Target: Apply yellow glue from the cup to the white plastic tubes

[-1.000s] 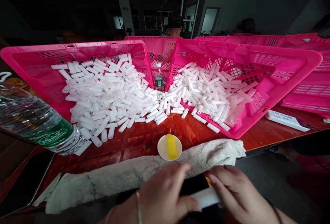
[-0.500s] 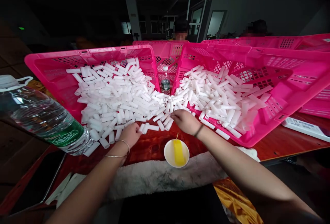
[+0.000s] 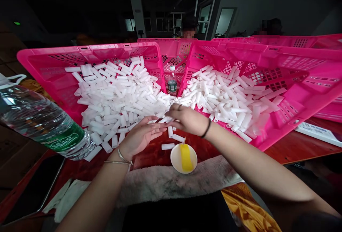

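My left hand (image 3: 140, 136) lies palm up on the red table with its fingers stretched out to the right, just in front of the heap of white plastic tubes (image 3: 120, 93) spilling from the left pink crate (image 3: 88, 48). My right hand (image 3: 187, 120) reaches in from the right, palm down. Its bent fingers are closed over a few white tubes where they meet the left fingertips. Two loose tubes (image 3: 167, 146) lie on the table below the hands.
A tilted right pink crate (image 3: 267, 52) holds more tubes (image 3: 224, 96). A small white dish (image 3: 176, 161) with a yellow piece sits by a grey towel (image 3: 165, 182). A large water bottle (image 3: 42, 121) stands left, a small bottle (image 3: 172, 82) between the crates. People sit behind.
Both hands went from my lap out to the tube heap. Since half a second ago they have come together, the left turned palm up, and loose tubes now lie below them.
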`<state>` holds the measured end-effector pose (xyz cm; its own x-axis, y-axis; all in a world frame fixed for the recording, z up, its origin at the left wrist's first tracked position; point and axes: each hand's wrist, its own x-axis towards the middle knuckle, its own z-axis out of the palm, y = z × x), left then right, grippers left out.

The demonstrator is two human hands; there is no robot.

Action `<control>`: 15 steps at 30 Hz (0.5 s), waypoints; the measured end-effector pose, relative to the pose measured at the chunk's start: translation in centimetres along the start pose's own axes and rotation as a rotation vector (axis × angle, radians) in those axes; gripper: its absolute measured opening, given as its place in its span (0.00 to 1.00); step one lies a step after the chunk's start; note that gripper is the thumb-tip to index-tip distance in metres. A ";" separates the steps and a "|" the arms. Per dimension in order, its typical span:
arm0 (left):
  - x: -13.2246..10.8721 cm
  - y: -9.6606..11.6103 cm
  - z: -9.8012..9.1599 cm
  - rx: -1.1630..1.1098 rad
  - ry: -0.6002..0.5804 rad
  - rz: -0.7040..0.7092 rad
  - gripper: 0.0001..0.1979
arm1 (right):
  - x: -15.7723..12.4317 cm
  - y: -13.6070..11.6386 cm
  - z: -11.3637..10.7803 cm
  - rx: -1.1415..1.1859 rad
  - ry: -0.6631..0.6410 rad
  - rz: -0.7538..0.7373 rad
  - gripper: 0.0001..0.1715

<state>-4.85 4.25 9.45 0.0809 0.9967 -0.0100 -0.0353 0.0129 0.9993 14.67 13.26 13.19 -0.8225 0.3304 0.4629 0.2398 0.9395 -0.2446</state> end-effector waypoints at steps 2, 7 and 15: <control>0.1 -0.5 0.1 0.278 -0.055 0.022 0.16 | -3.0 0.7 -1.8 0.095 0.251 0.168 0.12; 0.1 -4.9 1.7 0.998 -0.162 0.149 0.13 | -11.1 0.1 -2.3 0.588 0.188 0.550 0.10; -0.8 -6.1 2.0 1.141 -0.004 0.176 0.22 | -14.2 -0.3 5.3 0.300 0.065 0.391 0.13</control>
<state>-2.71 3.25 3.42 0.1680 0.9771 0.1309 0.8744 -0.2090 0.4379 23.55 7.83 2.23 -0.6643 0.6670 0.3374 0.3575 0.6799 -0.6402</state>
